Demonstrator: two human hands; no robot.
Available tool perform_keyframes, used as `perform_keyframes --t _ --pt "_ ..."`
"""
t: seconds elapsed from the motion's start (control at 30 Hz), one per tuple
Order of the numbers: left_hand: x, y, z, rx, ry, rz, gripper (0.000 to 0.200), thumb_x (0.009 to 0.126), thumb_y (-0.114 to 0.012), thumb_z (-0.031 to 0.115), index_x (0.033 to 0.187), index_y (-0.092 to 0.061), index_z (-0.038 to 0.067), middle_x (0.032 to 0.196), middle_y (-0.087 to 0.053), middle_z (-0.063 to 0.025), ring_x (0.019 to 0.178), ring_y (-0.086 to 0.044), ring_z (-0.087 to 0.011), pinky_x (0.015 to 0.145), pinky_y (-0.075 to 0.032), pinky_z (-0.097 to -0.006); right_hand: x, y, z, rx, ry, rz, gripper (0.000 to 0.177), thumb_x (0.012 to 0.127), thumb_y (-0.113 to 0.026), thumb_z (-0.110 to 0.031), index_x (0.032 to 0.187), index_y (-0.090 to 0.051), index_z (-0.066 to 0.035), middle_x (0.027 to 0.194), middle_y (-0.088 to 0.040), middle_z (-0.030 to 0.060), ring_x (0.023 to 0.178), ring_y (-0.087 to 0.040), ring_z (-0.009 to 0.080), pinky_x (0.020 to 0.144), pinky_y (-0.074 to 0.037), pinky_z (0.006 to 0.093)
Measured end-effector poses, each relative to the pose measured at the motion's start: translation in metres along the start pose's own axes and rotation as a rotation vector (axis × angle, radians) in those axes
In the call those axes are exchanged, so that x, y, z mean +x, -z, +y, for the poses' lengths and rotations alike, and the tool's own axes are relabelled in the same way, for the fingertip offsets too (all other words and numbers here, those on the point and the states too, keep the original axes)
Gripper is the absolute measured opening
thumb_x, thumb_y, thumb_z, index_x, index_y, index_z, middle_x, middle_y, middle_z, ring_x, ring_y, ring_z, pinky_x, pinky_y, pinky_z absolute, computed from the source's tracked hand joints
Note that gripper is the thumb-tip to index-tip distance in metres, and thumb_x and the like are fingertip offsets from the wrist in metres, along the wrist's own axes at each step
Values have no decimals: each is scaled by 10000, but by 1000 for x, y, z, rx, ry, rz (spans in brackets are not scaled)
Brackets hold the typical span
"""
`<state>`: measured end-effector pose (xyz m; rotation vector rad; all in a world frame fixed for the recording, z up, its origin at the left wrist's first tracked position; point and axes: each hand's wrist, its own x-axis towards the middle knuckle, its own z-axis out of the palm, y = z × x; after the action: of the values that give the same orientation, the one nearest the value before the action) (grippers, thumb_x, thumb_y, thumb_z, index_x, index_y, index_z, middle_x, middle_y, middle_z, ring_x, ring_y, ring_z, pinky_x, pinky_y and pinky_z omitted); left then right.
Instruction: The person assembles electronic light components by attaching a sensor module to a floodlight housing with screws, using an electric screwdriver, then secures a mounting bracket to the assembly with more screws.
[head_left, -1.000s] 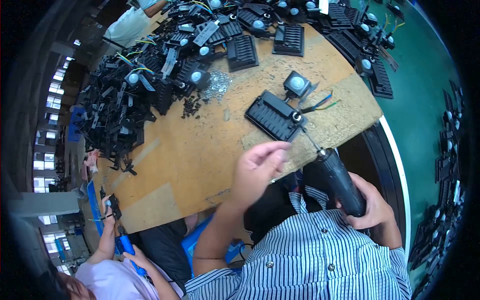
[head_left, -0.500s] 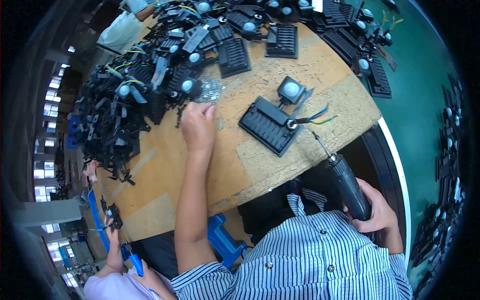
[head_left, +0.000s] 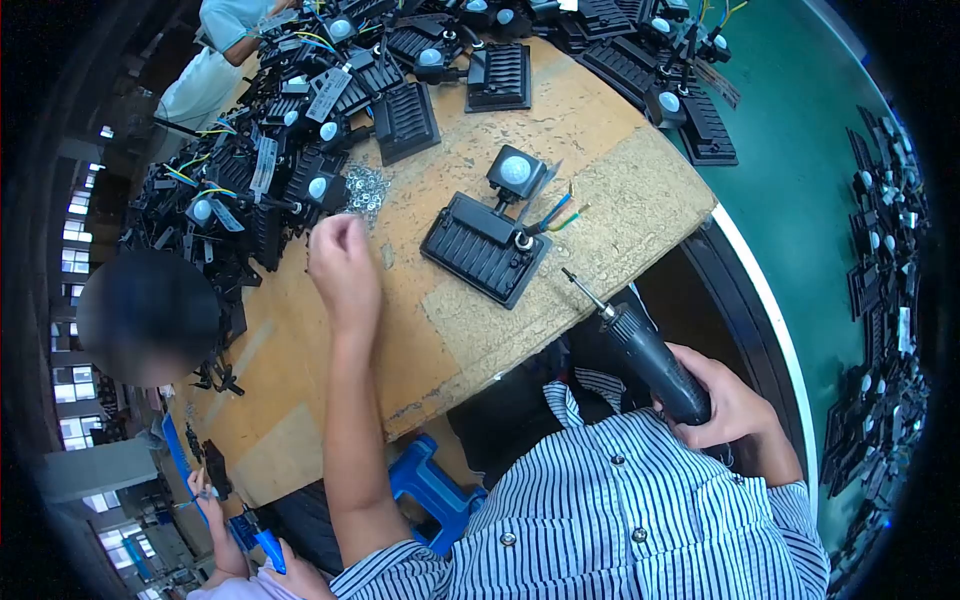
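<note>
My left hand (head_left: 345, 265) is over the tabletop with its fingers curled together, just below a small heap of shiny metal pieces (head_left: 367, 192); whatever is between the fingers is hidden. My right hand (head_left: 728, 402) grips a black electric screwdriver (head_left: 655, 362), its bit pointing up and left at the table edge. Between the hands lies a black finned lamp housing (head_left: 482, 250), back side up. A square motion sensor (head_left: 516, 170) with a white dome is joined to its upper side. Blue and yellow-green wires (head_left: 562, 215) stick out at its right, near the bit.
Many similar lamps (head_left: 405, 122) are piled along the far side of the wooden table (head_left: 290, 400). More lie on the green surface (head_left: 790, 190) and at far right. A blue stool (head_left: 432, 490) stands below. Co-workers are at lower left and upper left; one holds a blue tool (head_left: 270, 550).
The whole view has shifted, so the table and lamps appear farther left. A co-worker's blurred head has come into view at left. Both hands keep nearly the same pose.
</note>
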<state>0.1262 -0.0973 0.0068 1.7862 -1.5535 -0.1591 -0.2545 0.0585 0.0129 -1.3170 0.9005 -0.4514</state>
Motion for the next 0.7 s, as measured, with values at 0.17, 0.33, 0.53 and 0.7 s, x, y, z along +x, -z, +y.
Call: perform_keyframes --t 0.17,0.33,0.53,0.7 --pt "-35 -46 45 -300 -112 -178 113 895 -481 94 955 -517 5 1095 -564 -163 1023 -519 -299 895 -383 -402 2 -3 -1 -9 -23 -19 893 620 -673 -86 1403 -251 -4 976 -612 143 893 -615 230 852 -477 357" --pt "-60 -60 67 -142 -268 -130 98 882 -483 83 963 -491 29 1064 -570 -160 1012 -488 -319 892 -363 -423 -5 -3 3 -49 4 10 883 612 -665 -64 1394 -262 1 980 -609 149 907 -615 233 852 -475 355" --pt "-67 -83 64 -111 -139 -72 136 847 -444 93 917 -524 8 870 -531 -207 826 -503 -358 719 -392 -470 -15 -13 20 -72 -85 297 812 586 -603 -41 1351 -341 36 1034 -564 131 828 -576 163 729 -485 288" --pt "-69 -81 71 -183 -212 27 102 822 -479 30 882 -397 42 874 -439 -143 883 -425 -292 776 -321 -422 -17 -12 45 122 78 372 1000 666 -769 -290 1440 -175 -71 927 -523 89 707 -539 150 616 -447 237"
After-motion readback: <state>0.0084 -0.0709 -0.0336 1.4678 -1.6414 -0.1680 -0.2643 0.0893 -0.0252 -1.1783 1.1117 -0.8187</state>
